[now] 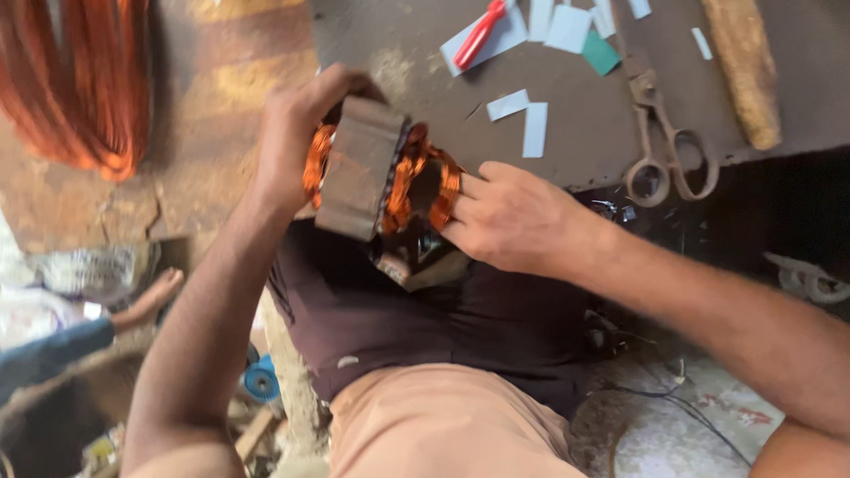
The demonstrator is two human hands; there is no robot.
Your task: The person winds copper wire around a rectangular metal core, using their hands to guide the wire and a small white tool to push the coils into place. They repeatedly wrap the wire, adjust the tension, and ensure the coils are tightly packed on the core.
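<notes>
Above the lap, the left hand (pixel 291 133) grips the grey laminated metal stator (pixel 361 167); right hand (pixel 512 219) fingers press its orange copper windings (pixel 418 172), seemingly all seated, shaping apparently left.

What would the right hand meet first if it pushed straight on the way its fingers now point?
The right hand points left and already touches the copper windings of the motor stator; pushing on, it would probably press into these, then the grey core. The left hand grips the far side.
</notes>
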